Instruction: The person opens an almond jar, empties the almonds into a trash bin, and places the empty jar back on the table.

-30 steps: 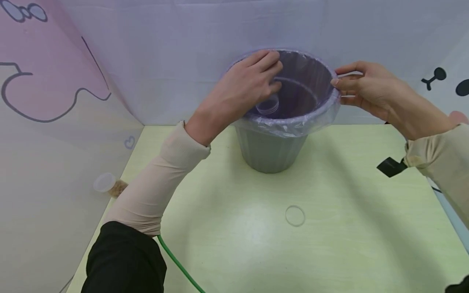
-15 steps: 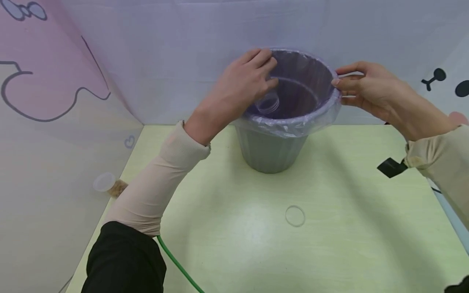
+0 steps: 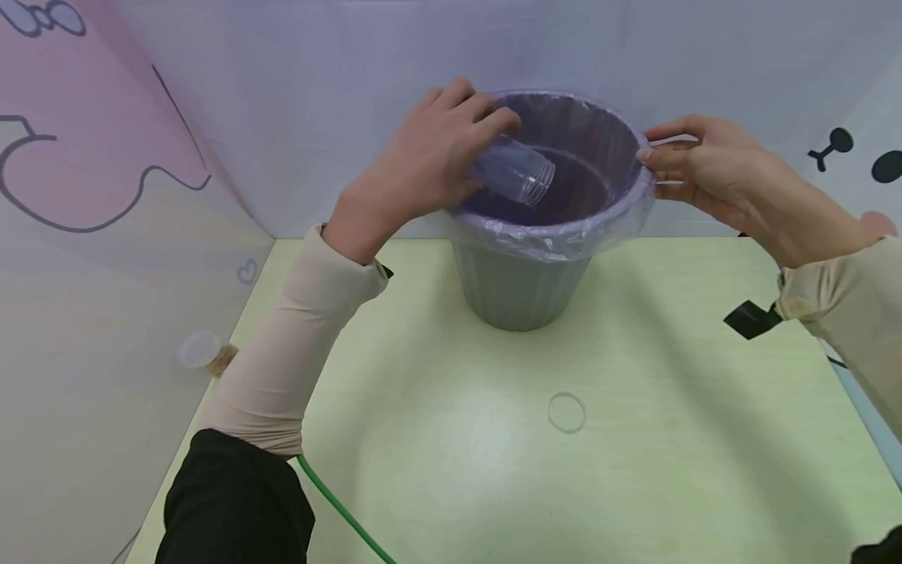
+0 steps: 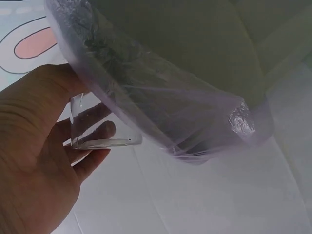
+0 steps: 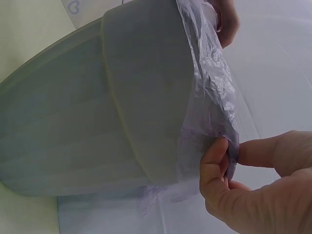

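My left hand (image 3: 440,149) grips a clear threaded-neck jar (image 3: 517,174) over the left rim of the grey bin (image 3: 521,286). The jar lies tilted, with its uncapped mouth pointing right and down inside the bin. In the left wrist view, the jar's clear base (image 4: 124,137) shows below the rim, fingers curled around it. A thin purplish bag (image 3: 557,244) lines the bin and folds out over its rim. At the right side, my right hand (image 3: 719,168) pinches the rim and bag between thumb and fingers; the right wrist view shows the bag's crumpled edge (image 5: 222,97) there.
A thin clear ring (image 3: 567,413) lies on the pale table (image 3: 451,478) in front of the bin. A small container with brown bits (image 3: 221,359) is at the left edge, partly behind the sleeve. A green cord (image 3: 345,513) runs along the front; printed cloth (image 3: 338,94) stands behind.
My left hand has drawn left and slightly up with the jar, turning it so more of its body and mouth show. The right hand has stayed at the rim.
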`<act>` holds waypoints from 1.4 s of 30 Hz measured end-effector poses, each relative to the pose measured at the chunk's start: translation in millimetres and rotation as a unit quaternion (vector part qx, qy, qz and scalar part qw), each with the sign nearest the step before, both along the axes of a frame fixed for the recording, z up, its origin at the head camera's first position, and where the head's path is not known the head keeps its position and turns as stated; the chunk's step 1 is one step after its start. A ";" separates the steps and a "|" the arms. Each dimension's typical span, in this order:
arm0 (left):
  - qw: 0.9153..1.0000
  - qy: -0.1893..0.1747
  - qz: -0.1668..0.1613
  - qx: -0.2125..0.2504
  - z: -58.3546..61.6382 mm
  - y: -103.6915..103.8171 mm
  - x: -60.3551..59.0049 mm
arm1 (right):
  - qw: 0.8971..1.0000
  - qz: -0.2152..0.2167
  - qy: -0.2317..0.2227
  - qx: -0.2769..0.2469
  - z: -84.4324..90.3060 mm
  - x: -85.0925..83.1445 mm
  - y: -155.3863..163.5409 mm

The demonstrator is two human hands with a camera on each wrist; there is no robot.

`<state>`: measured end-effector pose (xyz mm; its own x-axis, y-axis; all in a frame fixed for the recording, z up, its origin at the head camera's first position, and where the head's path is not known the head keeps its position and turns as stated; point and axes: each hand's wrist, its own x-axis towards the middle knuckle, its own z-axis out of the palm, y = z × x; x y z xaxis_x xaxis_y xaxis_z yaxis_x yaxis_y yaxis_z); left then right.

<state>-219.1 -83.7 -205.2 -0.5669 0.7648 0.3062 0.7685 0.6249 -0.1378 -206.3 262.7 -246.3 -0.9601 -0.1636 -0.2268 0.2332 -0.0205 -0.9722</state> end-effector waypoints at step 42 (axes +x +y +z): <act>0.997 -0.063 0.044 -0.018 -3.5 -8.6 4.3 | 1.000 -0.002 -0.010 -0.029 -6.2 -8.5 0.5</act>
